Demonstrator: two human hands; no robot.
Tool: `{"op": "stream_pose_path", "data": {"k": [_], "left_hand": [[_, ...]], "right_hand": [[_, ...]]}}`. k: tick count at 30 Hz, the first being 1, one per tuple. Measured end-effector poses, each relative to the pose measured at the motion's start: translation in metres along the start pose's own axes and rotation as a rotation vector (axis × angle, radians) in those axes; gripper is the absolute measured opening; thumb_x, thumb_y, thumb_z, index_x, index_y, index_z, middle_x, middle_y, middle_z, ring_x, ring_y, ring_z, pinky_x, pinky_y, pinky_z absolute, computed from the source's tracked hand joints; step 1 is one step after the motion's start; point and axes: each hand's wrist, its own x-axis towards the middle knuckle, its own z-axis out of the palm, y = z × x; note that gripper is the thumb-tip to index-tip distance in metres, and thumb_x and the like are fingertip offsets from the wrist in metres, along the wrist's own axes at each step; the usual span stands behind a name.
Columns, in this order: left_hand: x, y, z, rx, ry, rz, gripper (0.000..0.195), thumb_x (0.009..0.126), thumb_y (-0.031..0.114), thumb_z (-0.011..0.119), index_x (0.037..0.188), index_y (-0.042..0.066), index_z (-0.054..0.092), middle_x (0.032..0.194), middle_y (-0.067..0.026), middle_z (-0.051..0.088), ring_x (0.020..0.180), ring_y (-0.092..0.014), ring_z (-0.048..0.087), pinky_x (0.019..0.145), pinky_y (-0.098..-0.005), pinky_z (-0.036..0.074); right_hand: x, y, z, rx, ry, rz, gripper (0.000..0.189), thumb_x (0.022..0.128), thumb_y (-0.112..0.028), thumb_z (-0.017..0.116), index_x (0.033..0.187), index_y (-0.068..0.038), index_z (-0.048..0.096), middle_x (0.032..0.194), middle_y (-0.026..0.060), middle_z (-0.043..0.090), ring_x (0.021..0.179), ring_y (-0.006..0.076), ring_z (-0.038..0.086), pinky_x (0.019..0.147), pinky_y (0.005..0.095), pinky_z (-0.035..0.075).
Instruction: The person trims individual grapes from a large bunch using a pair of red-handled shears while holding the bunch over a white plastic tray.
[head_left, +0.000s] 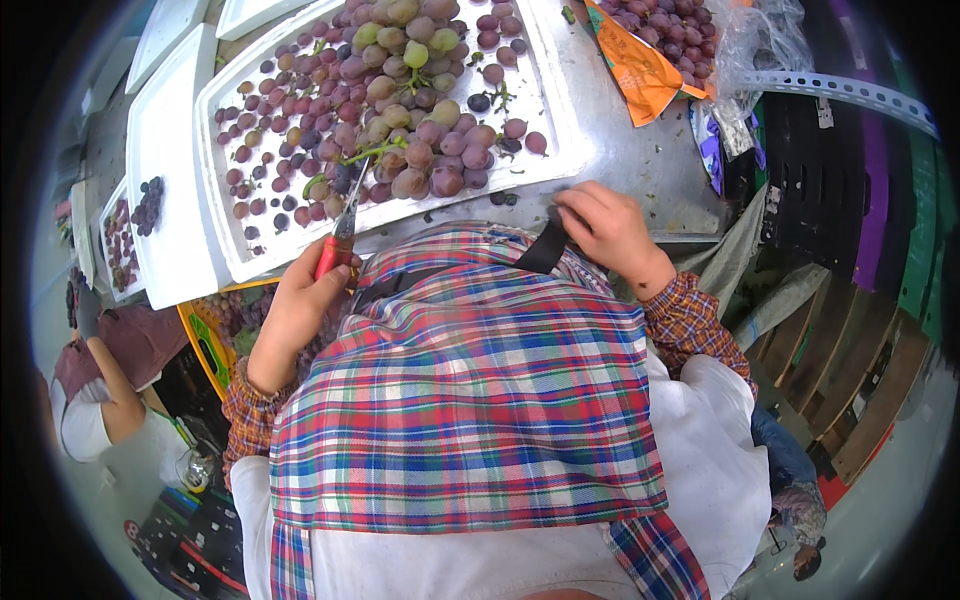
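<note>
My left hand (300, 307) grips red-handled snips (337, 244), their metal blades pointing up among the grapes. The blade tips reach a green stem at the near side of a large grape bunch (420, 97). That bunch lies in a white foam tray (525, 161) with many loose reddish and dark grapes (255, 139) around it. At the tray's near right, my right hand (611, 229) has its fingers bent around the end of a black strap (541, 251) at the waist of the plaid apron (465, 390).
An orange printed bag (637, 71) of grapes and clear plastic (757, 37) lie on the metal table (637, 161). Left are a foam lid (169, 247) with a dark bunch and a yellow crate (196, 337). A co-worker (112, 375) works at left; a perforated metal strip (840, 84) juts out right.
</note>
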Motion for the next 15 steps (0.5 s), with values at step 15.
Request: {"op": "stream_pose_path", "data": {"k": [15], "left_hand": [[-0.001, -0.012, 0.008, 0.087, 0.052, 0.107, 0.039, 0.097, 0.014, 0.057, 0.133, 0.0, 0.053, 0.11, -0.0062, 0.066, 0.089, -0.011, 0.06, 0.076, -0.0261, 0.048]], "right_hand": [[0.01, -0.015, 0.064, -0.245, -0.074, 0.027, 0.021, 0.083, -0.019, 0.075, 0.097, -0.011, 0.062, 0.077, 0.0069, 0.068, 0.068, 0.0262, 0.068, 0.058, 0.0369, 0.053]]}}
